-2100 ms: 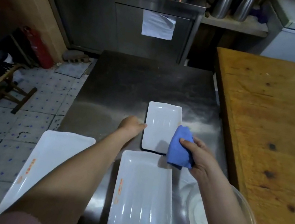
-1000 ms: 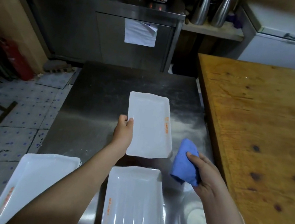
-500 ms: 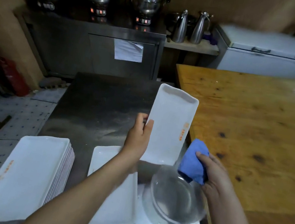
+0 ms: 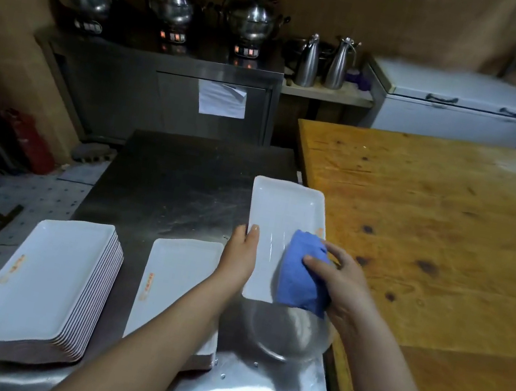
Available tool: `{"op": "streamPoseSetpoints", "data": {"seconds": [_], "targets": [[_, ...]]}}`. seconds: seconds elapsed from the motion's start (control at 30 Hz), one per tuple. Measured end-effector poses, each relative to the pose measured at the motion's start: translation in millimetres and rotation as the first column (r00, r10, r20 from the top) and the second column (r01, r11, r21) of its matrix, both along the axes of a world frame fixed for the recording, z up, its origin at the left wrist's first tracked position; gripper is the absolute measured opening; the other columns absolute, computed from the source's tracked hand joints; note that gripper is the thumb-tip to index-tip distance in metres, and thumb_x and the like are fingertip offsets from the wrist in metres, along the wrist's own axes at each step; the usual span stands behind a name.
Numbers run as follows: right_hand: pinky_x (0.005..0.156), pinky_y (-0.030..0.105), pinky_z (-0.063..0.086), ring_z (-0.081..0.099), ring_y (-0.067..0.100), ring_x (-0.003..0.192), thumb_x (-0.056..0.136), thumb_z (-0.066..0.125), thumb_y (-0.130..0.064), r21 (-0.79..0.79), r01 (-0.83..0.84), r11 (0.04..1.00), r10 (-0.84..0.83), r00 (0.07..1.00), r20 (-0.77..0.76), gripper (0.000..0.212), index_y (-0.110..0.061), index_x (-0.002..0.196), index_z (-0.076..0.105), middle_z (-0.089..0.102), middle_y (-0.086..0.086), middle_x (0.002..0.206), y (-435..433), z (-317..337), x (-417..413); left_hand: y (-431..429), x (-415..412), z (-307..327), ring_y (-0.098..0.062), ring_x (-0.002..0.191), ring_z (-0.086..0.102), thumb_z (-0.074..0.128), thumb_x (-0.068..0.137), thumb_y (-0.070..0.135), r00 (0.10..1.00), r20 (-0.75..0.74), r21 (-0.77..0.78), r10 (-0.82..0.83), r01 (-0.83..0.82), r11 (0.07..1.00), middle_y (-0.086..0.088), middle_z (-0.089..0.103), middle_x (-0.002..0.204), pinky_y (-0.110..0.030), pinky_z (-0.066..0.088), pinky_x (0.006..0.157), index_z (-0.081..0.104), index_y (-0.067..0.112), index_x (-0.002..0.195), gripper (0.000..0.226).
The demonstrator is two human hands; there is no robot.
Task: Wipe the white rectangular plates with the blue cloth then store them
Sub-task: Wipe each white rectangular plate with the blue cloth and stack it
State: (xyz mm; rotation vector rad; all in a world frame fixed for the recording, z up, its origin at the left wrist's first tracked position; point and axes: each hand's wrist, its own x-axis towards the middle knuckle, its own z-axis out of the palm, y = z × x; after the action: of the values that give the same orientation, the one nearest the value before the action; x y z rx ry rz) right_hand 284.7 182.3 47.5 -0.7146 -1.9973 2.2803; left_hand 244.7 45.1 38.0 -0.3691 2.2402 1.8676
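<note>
Wiping the inner face of the plate [image 4: 280, 220] with the cloth [image 4: 299, 278]: the wiping step, with storing not yet reached for this one. Holding it raised off the steel table [image 4: 184, 175], tilted toward the camera, near end hanging over a glass bowl [image 4: 286, 338], far right corner reaching the edge of the wooden table [image 4: 450, 229]. Gripping the left long edge with the left hand [image 4: 241, 254], thumb lying on top of the rim, the other fingers hidden underneath, their curl not showing. Pressing the cloth, bunched into a thick pad, against the near right part of the plate with the right hand [image 4: 338, 278], fingers curled over the top of the bundle and slightly spread, thumb out of sight.

Judging the next move: sweeping the pad along the length toward the far end, bracing the left grip against the push, probably turning the plate over for the back, then laying it on a pile.

Looking white, glossy and rectangular, with a shallow raised rim and rounded corners. Carrying a small orange mark on the right rim just beyond the cloth. Catching a streak of light down the middle. Not telling wet from dry at this distance.

Lying to the left on the steel table: a low pile [image 4: 175, 284] bearing the same orange mark, just beside the left forearm, and farther left a tall stack [image 4: 38, 277] at the table's edge. Not telling which of the two is holding the wiped ones.
</note>
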Motion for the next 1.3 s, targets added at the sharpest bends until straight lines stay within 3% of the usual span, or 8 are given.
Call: {"op": "streamPoseSetpoints", "data": {"seconds": [0.27, 0.47, 0.57, 0.73, 1.0, 1.1, 1.2, 1.3], "targets": [[0.085, 0.025, 0.044, 0.050, 0.012, 0.099, 0.084, 0.068, -0.013, 0.476, -0.247, 0.844, 0.279, 0.960, 0.003, 0.054, -0.024, 0.132, 0.045, 0.051, -0.003, 0.116, -70.6, 10.8, -14.4, -34.5, 16.9, 10.1, -0.016, 0.067, 0.058, 0.027, 0.101, 0.041, 0.960, 0.256, 0.234, 0.109, -0.171, 0.957, -0.005, 0.063, 0.086, -0.024, 0.044, 0.055, 0.056, 0.009, 0.119, 0.047], [0.113, 0.035, 0.021, 0.022, 0.026, 0.140, 0.092, 0.055, -0.028, 0.955, -0.193, 0.226, 0.432, 0.899, 0.079, 0.059, -0.019, 0.146, 0.033, 0.023, 0.008, 0.154, -102.1, 0.4, -19.3, -75.0, 15.2, 9.1, -0.016, 0.078, 0.064, 0.027, 0.100, 0.048, 0.956, 0.254, 0.340, 0.144, -0.228, 0.913, 0.000, 0.066, 0.099, -0.024, 0.049, 0.054, 0.054, 0.022, 0.123, 0.044], [0.115, 0.044, 0.013, 0.019, 0.034, 0.144, 0.095, 0.030, -0.032, 0.988, -0.119, 0.094, 0.546, 0.836, 0.049, 0.054, -0.009, 0.143, 0.039, 0.021, 0.017, 0.155, -120.5, -2.9, -20.9, -89.5, 13.3, 13.2, -0.015, 0.080, 0.063, 0.029, 0.100, 0.044, 0.959, 0.224, 0.357, 0.176, -0.248, 0.900, 0.001, 0.065, 0.099, -0.026, 0.050, 0.061, 0.053, 0.021, 0.124, 0.041], [0.110, 0.023, -0.013, -0.012, 0.011, 0.145, 0.101, 0.010, -0.033, 0.948, -0.317, 0.038, 0.693, 0.692, 0.204, 0.053, -0.020, 0.151, -0.004, -0.009, -0.004, 0.159, -144.4, -0.7, -28.8, -104.1, 6.0, 15.5, -0.006, 0.074, 0.057, 0.022, 0.100, 0.046, 0.975, 0.125, 0.203, 0.182, -0.205, 0.957, 0.004, 0.060, 0.094, -0.018, 0.045, 0.062, 0.056, 0.020, 0.122, 0.048], [0.114, 0.040, -0.013, -0.013, 0.016, 0.146, 0.101, 0.007, -0.036, 0.970, -0.161, -0.180, 0.501, 0.834, 0.231, 0.053, -0.024, 0.151, -0.003, -0.008, -0.005, 0.159, -147.1, 20.6, -98.8, -124.4, 8.1, 14.2, -0.004, 0.094, 0.060, 0.032, 0.099, 0.043, 0.995, 0.019, 0.101, 0.100, -0.102, 0.990, 0.009, 0.066, 0.107, -0.015, 0.049, 0.081, 0.061, 0.030, 0.110, 0.033], [0.115, 0.040, -0.014, -0.014, 0.019, 0.146, 0.102, 0.009, -0.032, 0.966, -0.221, -0.136, 0.415, 0.873, 0.258, 0.052, -0.021, 0.151, -0.004, -0.008, -0.002, 0.160, -144.4, 18.7, -87.3, -136.4, 6.2, 20.0, -0.001, 0.081, 0.061, 0.034, 0.100, 0.040, 0.989, 0.037, 0.137, 0.144, -0.148, 0.980, 0.011, 0.066, 0.093, -0.012, 0.049, 0.063, 0.059, 0.029, 0.094, 0.028], [0.116, 0.037, -0.009, -0.005, 0.020, 0.147, 0.094, -0.006, -0.033, 0.977, -0.200, -0.067, 0.438, 0.875, 0.209, 0.060, -0.014, 0.151, -0.001, -0.001, 0.001, 0.160, -153.4, 9.5, -55.3, -146.6, 2.7, 22.3, -0.017, 0.089, 0.065, 0.033, 0.097, 0.050, 0.983, 0.047, 0.084, 0.180, -0.183, 0.979, 0.004, 0.068, 0.097, -0.034, 0.054, 0.083, 0.061, 0.031, 0.084, 0.036], [0.113, 0.033, -0.013, -0.007, 0.018, 0.147, 0.079, -0.015, -0.040, 0.975, -0.223, -0.002, 0.555, 0.811, 0.186, 0.076, -0.016, 0.151, -0.004, -0.004, -0.001, 0.160, -177.4, 5.5, -35.9, -148.2, 0.0, 25.4, -0.019, 0.094, 0.063, 0.028, 0.097, 0.052, 0.977, 0.072, 0.088, 0.199, -0.205, 0.975, 0.000, 0.066, 0.104, -0.033, 0.051, 0.088, 0.061, 0.026, 0.101, 0.042]]}}
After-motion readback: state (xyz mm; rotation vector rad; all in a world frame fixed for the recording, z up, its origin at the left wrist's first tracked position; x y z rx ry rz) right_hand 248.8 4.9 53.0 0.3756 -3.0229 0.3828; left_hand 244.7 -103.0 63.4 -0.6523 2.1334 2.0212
